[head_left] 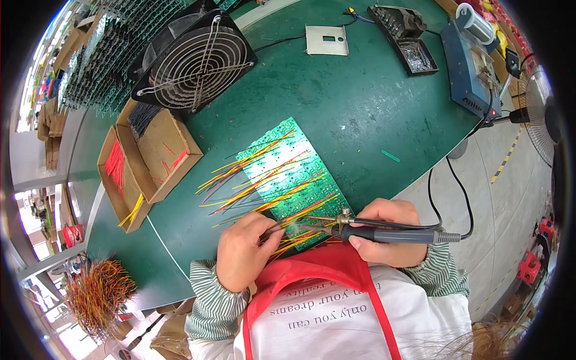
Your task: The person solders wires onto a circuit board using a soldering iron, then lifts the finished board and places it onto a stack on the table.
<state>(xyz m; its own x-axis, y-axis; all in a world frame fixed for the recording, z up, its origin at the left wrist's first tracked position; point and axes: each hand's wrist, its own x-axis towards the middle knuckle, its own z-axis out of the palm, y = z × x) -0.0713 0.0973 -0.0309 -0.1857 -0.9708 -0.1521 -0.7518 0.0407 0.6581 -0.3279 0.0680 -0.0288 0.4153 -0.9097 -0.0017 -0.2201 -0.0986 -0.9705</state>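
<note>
A green circuit board panel [282, 174] lies on the green tabletop in front of me. Rows of yellow, red and black wires [255, 186] stick out from it toward the left. In my right hand [390, 234] is a soldering iron [390, 234] with a black cable, its tip down at the near part of the board. A thin metal tube on the iron's clamp also points at that spot. My left hand [247, 247] is closed in a pinch on a dark wire beside the tip; the wire's end is partly hidden by the fingers.
A cardboard box [180, 165] with red, black and yellow wires stands left. Behind it is a black fan [195, 66]. At the back are a white metal plate [327, 41] and a black stand [408, 45]. A blue soldering station [471, 69] sits far right. A wire bundle [99, 294] hangs lower left.
</note>
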